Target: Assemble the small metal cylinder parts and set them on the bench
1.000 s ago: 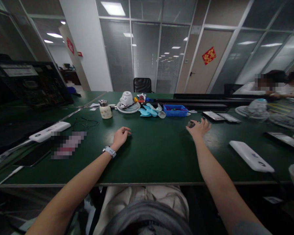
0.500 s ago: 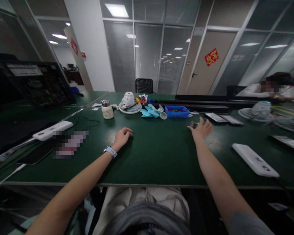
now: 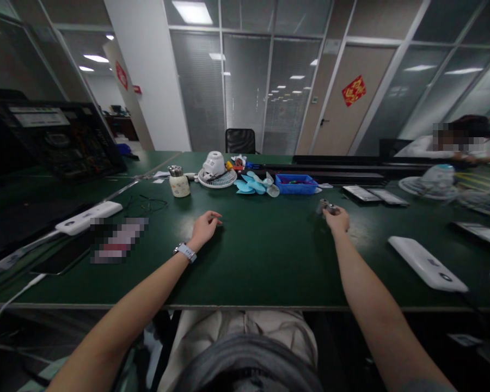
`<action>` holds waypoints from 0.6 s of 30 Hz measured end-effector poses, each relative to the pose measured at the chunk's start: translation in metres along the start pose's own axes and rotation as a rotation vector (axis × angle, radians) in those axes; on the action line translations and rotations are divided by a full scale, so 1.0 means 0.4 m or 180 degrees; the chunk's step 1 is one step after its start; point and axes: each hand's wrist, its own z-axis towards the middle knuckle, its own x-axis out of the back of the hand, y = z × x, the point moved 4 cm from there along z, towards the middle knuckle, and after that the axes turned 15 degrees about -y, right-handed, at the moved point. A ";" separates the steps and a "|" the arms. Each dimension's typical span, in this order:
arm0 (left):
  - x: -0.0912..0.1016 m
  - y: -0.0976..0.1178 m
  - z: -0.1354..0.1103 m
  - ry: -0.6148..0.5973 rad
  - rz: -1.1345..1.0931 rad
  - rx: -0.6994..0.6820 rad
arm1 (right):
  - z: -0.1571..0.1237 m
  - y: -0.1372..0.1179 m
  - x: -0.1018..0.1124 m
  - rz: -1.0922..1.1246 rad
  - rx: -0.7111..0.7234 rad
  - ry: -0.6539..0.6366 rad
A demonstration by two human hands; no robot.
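My right hand (image 3: 338,219) is closed with its fingertips around a small silvery metal part (image 3: 332,208), roughly cylindrical. Right beside it, to the left, shows another small metal piece (image 3: 323,204); whether the two are joined I cannot tell. Over the green tabletop at left rests my left hand (image 3: 205,228), fingers loosely bent and apart, holding nothing. Beyond it stand a cream bottle with a metal lid (image 3: 179,184) and a white fan part (image 3: 214,170) with a round grille. Light blue fan blades (image 3: 251,184) lie beside a blue tray (image 3: 296,185) of small items.
A white power bank-like device (image 3: 428,264) lies at right, and a white power strip (image 3: 89,216) at left. An opened computer case (image 3: 59,139) stands far left. Flat metal-topped units (image 3: 361,194) lie back right. People (image 3: 422,144) sit at the far right.
My right hand has gone from spread fingers beside the metal part to a closed grip on it. My left hand has hardly moved.
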 end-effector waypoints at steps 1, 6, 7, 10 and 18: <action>0.000 0.001 -0.001 -0.0002 0.0005 0.0007 | -0.013 -0.011 0.004 0.0052 -0.0206 0.0119; -0.003 0.010 -0.005 -0.0049 0.0048 -0.0046 | -0.088 -0.137 -0.017 0.0409 0.0042 0.0377; -0.005 0.013 -0.006 -0.0065 0.0051 -0.0081 | -0.110 -0.171 -0.038 0.0578 0.0290 0.0238; -0.010 0.026 -0.014 -0.0146 0.0008 -0.0303 | -0.206 -0.270 -0.133 0.1304 0.0940 -0.0637; -0.027 0.119 -0.068 -0.0256 0.0148 -0.1386 | -0.508 -0.423 -0.302 0.1753 0.1854 -0.2745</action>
